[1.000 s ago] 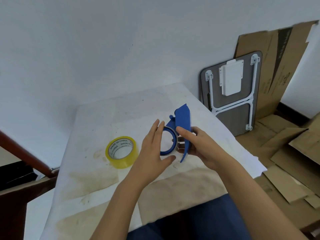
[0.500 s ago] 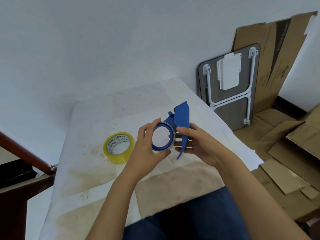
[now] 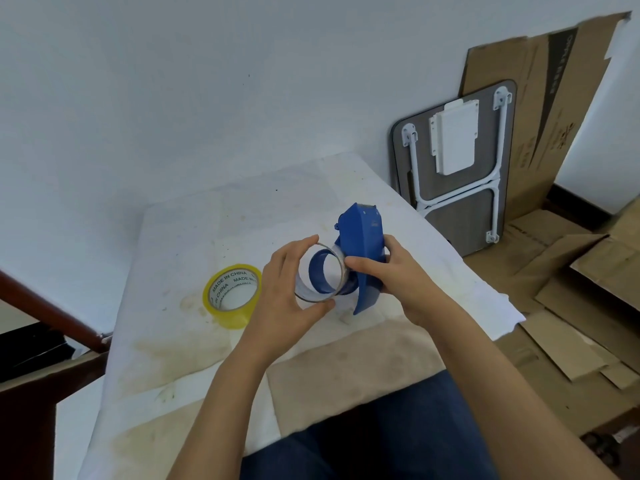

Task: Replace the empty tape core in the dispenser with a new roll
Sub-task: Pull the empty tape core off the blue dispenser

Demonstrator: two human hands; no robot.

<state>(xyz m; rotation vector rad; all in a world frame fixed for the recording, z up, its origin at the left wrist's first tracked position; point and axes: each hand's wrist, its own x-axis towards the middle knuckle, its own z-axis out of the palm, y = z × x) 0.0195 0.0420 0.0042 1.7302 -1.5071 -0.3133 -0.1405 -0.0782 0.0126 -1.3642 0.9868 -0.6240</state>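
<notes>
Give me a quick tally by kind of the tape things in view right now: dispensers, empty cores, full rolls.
Dispensers: 1, the blue dispenser, held in the right hand.
Empty cores: 1, the clear empty core, gripped by the left hand around the dispenser's hub.
Full rolls: 1, the yellow tape roll lying on the table.
Total: 3.
</notes>
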